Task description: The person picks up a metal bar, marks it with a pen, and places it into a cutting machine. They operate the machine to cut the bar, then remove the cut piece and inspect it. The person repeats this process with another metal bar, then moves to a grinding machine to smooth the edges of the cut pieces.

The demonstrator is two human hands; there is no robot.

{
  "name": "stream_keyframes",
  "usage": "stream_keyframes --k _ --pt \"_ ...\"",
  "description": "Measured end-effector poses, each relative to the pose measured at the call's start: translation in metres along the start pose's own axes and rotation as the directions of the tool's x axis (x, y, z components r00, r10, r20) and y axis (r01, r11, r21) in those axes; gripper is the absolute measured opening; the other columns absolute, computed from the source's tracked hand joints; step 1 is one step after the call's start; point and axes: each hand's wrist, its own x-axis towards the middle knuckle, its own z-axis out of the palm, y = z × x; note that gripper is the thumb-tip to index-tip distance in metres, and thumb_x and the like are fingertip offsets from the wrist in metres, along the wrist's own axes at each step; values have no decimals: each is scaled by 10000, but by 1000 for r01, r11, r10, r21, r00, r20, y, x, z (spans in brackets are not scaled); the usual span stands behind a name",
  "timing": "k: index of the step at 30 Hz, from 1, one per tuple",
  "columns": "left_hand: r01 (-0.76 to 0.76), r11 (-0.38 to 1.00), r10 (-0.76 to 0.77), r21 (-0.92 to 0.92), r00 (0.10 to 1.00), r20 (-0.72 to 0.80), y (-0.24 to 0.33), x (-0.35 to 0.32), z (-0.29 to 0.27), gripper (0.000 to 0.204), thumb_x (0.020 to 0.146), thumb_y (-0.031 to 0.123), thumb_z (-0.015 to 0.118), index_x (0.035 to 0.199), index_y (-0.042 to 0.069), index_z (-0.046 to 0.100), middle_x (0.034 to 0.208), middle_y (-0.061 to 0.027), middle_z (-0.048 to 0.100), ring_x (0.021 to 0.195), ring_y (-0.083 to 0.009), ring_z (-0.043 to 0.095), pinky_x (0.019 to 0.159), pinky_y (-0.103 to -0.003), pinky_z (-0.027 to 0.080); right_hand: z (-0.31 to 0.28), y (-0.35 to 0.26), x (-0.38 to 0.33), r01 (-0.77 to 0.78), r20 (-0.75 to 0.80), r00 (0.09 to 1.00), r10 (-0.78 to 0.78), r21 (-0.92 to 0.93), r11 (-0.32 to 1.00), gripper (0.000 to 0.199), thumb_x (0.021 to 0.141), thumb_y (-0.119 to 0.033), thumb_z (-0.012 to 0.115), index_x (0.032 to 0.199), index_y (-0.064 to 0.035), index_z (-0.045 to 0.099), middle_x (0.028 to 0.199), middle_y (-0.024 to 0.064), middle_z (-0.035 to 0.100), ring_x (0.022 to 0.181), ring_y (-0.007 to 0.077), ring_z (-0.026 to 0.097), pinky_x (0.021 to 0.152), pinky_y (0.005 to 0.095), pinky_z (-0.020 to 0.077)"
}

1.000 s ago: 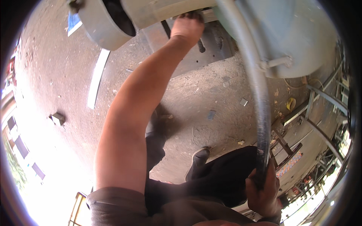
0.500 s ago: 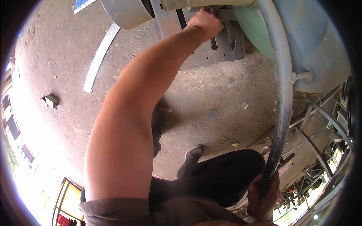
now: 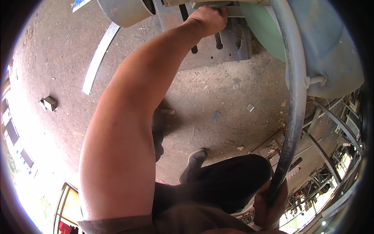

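My left hand [image 3: 208, 19] reaches far forward, palm down, over a slotted metal base plate [image 3: 218, 58]. Its fingers are curled at the machine's upper edge, and what they hold is hidden. A flat metal strip [image 3: 235, 11] shows just right of the knuckles. At the lower right, my right hand [image 3: 270, 204] is wrapped round the dark end of a long curved metal lever [image 3: 293, 97]. The lever runs up past a pale green disc [image 3: 265, 35] and a large grey-blue machine housing [image 3: 331, 43].
A grey metal cylinder [image 3: 126, 11] sits at the top left, near a pale curved strip [image 3: 99, 60] on the floor. A small box-shaped metal piece [image 3: 50, 103] lies farther left. Small metal scraps [image 3: 216, 116] dot the concrete. Metal frames [image 3: 325, 152] stand at the right.
The view has shifted slightly, so floor things sit a little farther left. My left hand stays at the machine's edge, turned slightly. The right hand keeps its grip on the lever.
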Motion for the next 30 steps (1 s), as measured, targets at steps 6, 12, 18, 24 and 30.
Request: stream_keyframes --k 6,12,18,24,30 --pt "45 998 -47 54 998 37 -1 9 5 452 915 143 526 1283 -119 543 1084 -256 705 937 -354 728 781 -477 585 1 -2 0 5 -32 999 -5 -13 1000 758 912 -275 702 1472 98 353 869 37 634 688 77 554 618 224 445" --pt "39 994 -44 -98 998 -48 -15 8 26 597 934 180 486 1387 -201 401 1157 -323 678 981 -388 722 810 -547 565 -2 -5 0 -13 -22 1000 12 -56 998 775 912 -332 710 1462 96 373 849 31 634 688 79 549 620 229 444" --pt "62 997 -63 -38 998 -10 -9 -2 6 447 915 147 567 1282 -106 528 1008 -243 721 888 -362 737 740 -464 595 -3 -5 0 31 -34 999 -34 -86 996 774 906 -325 713 1461 96 375 840 29 630 666 77 543 604 227 438" --pt "24 999 -22 -28 998 61 0 -13 -6 386 911 102 576 1232 -106 528 936 -236 741 858 -362 754 710 -439 612 1 -11 -1 -37 -43 998 38 16 999 731 905 -269 703 1457 88 384 841 31 631 648 63 532 581 218 424" --pt "199 956 -170 -215 974 149 0 -15 -14 337 931 99 546 1230 -55 522 973 -281 723 906 -408 735 768 -472 605 0 -9 3 -25 2 1000 25 21 999 719 908 -248 703 1459 81 379 845 30 626 653 61 528 577 214 410"
